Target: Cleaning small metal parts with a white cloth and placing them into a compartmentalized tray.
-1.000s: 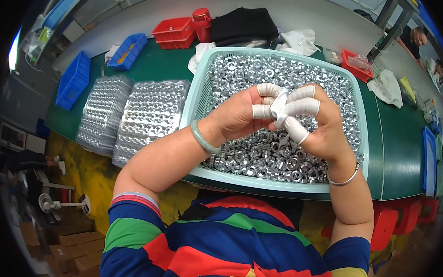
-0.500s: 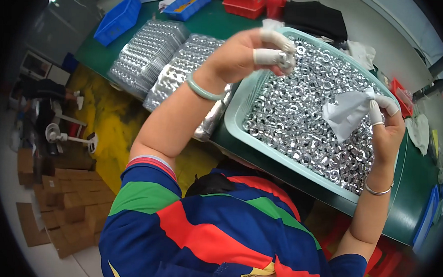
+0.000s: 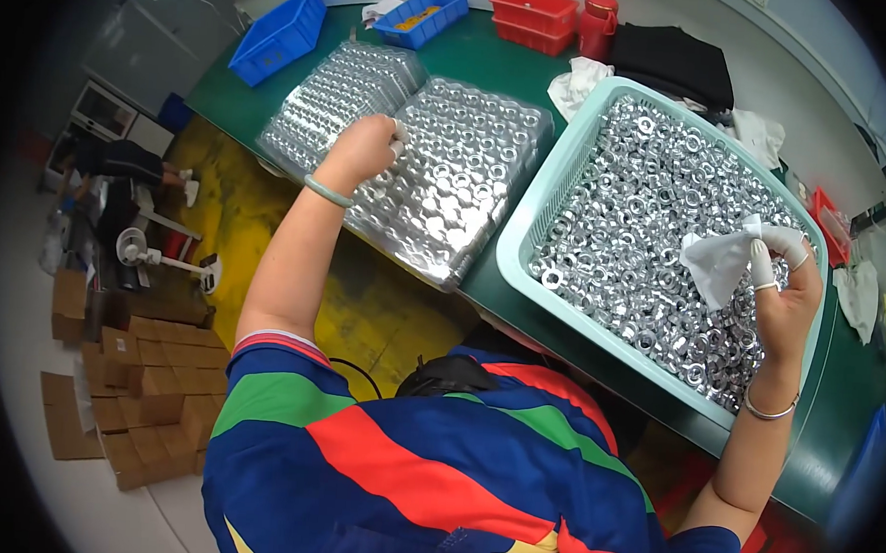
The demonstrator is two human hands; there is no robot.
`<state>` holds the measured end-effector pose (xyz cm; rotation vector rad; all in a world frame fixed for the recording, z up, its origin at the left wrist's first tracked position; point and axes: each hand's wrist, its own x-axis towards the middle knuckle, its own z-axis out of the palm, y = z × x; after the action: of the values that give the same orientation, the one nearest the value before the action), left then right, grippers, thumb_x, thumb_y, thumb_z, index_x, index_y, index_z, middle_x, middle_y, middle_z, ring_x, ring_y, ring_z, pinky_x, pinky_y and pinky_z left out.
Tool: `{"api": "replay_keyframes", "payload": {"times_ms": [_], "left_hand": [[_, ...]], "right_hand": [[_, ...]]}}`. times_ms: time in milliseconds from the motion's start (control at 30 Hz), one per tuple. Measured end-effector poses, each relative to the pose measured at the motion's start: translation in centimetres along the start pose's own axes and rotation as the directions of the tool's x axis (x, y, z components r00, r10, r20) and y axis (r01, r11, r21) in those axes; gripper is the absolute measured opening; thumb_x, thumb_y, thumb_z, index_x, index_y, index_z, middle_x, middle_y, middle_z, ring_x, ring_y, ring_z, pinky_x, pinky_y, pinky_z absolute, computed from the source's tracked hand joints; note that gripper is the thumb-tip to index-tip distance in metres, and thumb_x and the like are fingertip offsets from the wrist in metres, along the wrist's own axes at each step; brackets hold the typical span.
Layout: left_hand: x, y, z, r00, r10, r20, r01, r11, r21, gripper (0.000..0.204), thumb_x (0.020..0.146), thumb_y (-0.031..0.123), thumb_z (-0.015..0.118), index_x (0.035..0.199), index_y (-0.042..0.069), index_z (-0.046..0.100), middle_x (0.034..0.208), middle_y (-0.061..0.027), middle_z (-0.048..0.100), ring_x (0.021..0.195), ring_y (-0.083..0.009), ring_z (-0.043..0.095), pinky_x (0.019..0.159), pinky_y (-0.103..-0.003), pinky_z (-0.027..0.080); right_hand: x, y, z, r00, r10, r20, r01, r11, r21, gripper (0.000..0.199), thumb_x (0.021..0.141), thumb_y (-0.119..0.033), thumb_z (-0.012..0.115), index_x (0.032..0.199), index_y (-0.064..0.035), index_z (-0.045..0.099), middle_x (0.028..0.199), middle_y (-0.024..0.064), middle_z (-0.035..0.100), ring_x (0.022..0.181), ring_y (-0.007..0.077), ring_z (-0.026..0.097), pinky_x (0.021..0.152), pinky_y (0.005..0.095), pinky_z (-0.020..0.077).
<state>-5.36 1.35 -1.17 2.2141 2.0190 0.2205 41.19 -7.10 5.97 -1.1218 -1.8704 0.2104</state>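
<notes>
My left hand [image 3: 365,150], with white finger covers, is closed over the left edge of a clear plastic tray [image 3: 435,238]. Whatever its fingers hold is hidden behind them. Filling much of the tray's far part are shiny metal rings [image 3: 471,128] set in rows; in the near part the round pockets show bare. My right hand [image 3: 788,290], also in white finger covers, pinches a small white cloth [image 3: 719,263] by its corner. This cloth hangs above a pale green plastic basket [image 3: 562,301] heaped with loose metal rings [image 3: 657,208].
Left of the tray stands a stack of filled clear trays [image 3: 337,96]. Along the back are two blue bins [image 3: 278,36], red bins [image 3: 534,19], a red flask [image 3: 597,26] and folded black cloth [image 3: 671,66]. Cardboard boxes [image 3: 156,392] lie on the floor at left.
My left hand has moved left from above the basket to the tray, where the metal piece in its fingers no longer shows. My right hand still pinches the cloth. The view has shifted.
</notes>
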Motion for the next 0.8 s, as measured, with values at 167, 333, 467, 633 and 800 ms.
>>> {"api": "replay_keyframes", "payload": {"times_ms": [167, 333, 467, 633, 800], "left_hand": [[-0.3, -0.1, 1.6, 0.988, 0.137, -0.076, -0.124, 0.981, 0.149, 0.015, 0.068, 0.005, 0.054, 0.079, 0.007, 0.063, 0.085, -0.0149, 0.056, 0.080, -0.0318, 0.055, 0.071, -0.039, 0.045], [0.8, 1.3, 0.6, 0.979, 0.193, -0.060, -0.183, 0.974, 0.136, 0.015, 0.071, 0.006, 0.054, 0.082, 0.006, 0.063, 0.084, -0.0158, 0.055, 0.080, -0.0324, 0.054, 0.071, -0.040, 0.044], [1.3, 5.9, -1.3, 0.974, 0.181, -0.137, -0.184, 0.983, -0.009, 0.017, 0.072, 0.007, 0.057, 0.088, 0.004, 0.062, 0.080, -0.0159, 0.056, 0.073, -0.0290, 0.056, 0.066, -0.036, 0.045], [2.0, 17.7, -2.3, 0.846, 0.511, -0.151, -0.528, 0.767, -0.364, 0.017, 0.074, 0.007, 0.059, 0.090, 0.002, 0.061, 0.077, -0.0131, 0.056, 0.068, -0.0220, 0.056, 0.062, -0.030, 0.046], [3.0, 26.6, 0.9, 0.586, 0.808, 0.062, -0.751, 0.570, -0.334, 0.017, 0.074, 0.010, 0.058, 0.090, 0.006, 0.062, 0.082, -0.0107, 0.057, 0.078, -0.0264, 0.054, 0.069, -0.033, 0.045]], "right_hand": [[-0.3, 0.3, 0.0, 1.000, 0.026, 0.012, -0.026, 0.999, -0.030, 0.013, 0.072, 0.003, 0.057, 0.083, -0.0006, 0.060, 0.076, 0.0042, 0.057, 0.068, 0.0106, 0.050, 0.063, 0.0219, 0.0390], [0.7, 2.0, -0.3, 0.999, 0.036, -0.018, -0.036, 0.999, -0.022, 0.011, 0.071, 0.002, 0.058, 0.082, -0.0002, 0.061, 0.074, 0.0042, 0.057, 0.067, 0.0108, 0.049, 0.063, 0.0220, 0.0389], [1.7, 3.3, -0.9, 0.996, 0.000, -0.095, -0.004, 0.999, -0.048, 0.013, 0.071, 0.001, 0.059, 0.084, 0.0000, 0.060, 0.075, 0.0040, 0.058, 0.068, 0.0101, 0.049, 0.063, 0.0214, 0.0395], [1.8, 6.3, -2.4, 0.911, -0.097, -0.402, 0.109, 0.994, 0.007, 0.017, 0.073, -0.002, 0.060, 0.090, -0.0013, 0.060, 0.081, 0.0054, 0.060, 0.069, 0.0105, 0.052, 0.066, 0.0209, 0.0414], [1.6, 6.4, -2.0, 0.981, -0.015, -0.194, -0.039, 0.962, -0.271, 0.034, 0.072, -0.005, 0.061, 0.105, -0.0050, 0.055, 0.087, 0.0069, 0.056, 0.075, 0.0142, 0.051, 0.069, 0.0257, 0.0427]]}}
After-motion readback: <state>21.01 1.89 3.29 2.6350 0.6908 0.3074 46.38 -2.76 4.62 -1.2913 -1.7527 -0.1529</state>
